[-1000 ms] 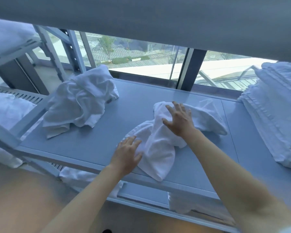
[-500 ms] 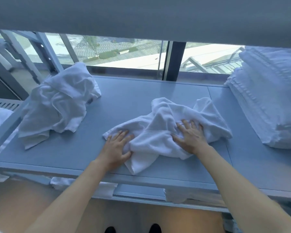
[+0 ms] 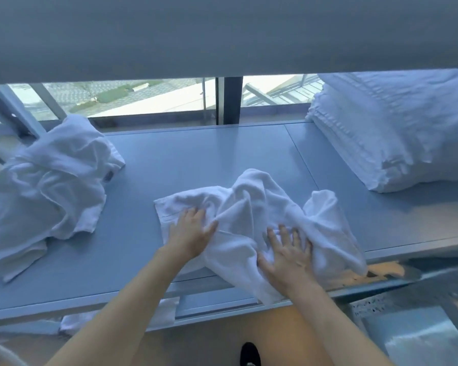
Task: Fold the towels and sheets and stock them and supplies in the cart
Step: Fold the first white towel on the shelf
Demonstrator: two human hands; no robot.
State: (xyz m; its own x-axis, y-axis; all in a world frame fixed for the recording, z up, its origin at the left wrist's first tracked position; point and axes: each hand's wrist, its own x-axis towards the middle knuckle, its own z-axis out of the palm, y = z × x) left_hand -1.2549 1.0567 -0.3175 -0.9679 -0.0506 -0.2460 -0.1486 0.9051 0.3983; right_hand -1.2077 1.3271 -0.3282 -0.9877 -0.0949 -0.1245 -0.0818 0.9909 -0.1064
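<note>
At the nearest edge of the view, a dark shoe (image 3: 250, 354) stood on the tan floor (image 3: 222, 336) below the shelving. Both bare forearms reached up from the bottom of the frame to the grey shelf (image 3: 196, 159). The left hand (image 3: 189, 235) lay palm down on the left part of a crumpled white towel (image 3: 251, 207), fingers extended and slightly apart, the thumb angled out to the right; it gripped nothing. The right hand (image 3: 288, 253) lay flat on the towel's near right part, fingers spread wide, likewise clamped on nothing. The towel sat at the middle of the shelf surface, bunched and unfolded, with its near corner draped over the shelf's front edge. White cloth (image 3: 164, 311) showed on a lower level beneath that edge. To the left on the same shelf, well apart from the towel, lay a larger heap of rumpled white linen (image 3: 48, 186). At the far right stood a stack of folded white towels (image 3: 397, 133), neatly layered. Beyond the shelf ran a window (image 3: 154, 99) with a dark upright post (image 3: 229, 100), and a grey upper shelf (image 3: 222, 33) crossed the top of the view
</note>
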